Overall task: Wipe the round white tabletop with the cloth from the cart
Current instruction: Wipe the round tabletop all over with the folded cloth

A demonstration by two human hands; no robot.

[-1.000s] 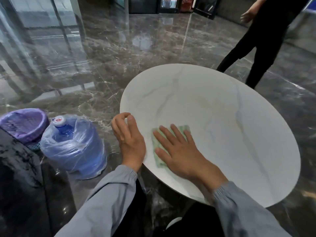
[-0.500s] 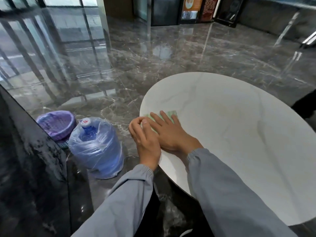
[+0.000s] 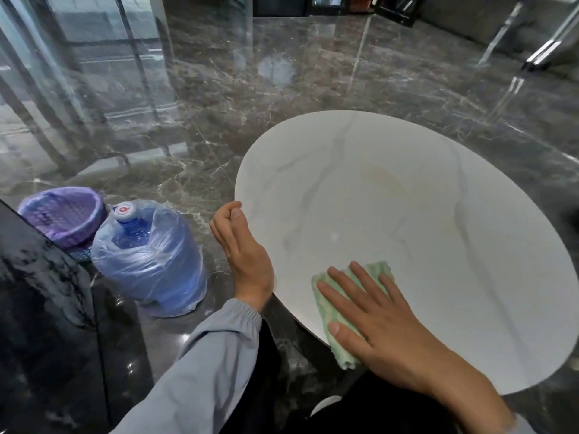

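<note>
Close on the left stands a dark shiny panel (image 3: 40, 308). Just past it, on the floor, sits a big blue water jug (image 3: 150, 261) wrapped in a clear plastic bag. A purple basket (image 3: 62, 214) with a purple bag inside sits right behind the jug. Both stand to the left of the table, apart from it. Nothing lies on the table in the cloth's way.

The right hand (image 3: 376, 317) lies flat on the green cloth (image 3: 327, 311). Its fingers are straight and spread wide, and they press the cloth down. The cloth sits at the near edge of the round white tabletop (image 3: 391, 198), with one corner hanging a bit over the rim. The left hand (image 3: 244, 252), in a grey sleeve (image 3: 203, 364), is at the left rim of the table. Its fingers are loosely curled with the thumb against them, and it holds nothing that can be seen.

The tabletop is white with thin grey lines, like marble. There is a faint yellowish mark near the middle. The floor (image 3: 282, 89) is dark shiny stone with pale cracks. Far off on the left are tall glass panes (image 3: 78, 57).
</note>
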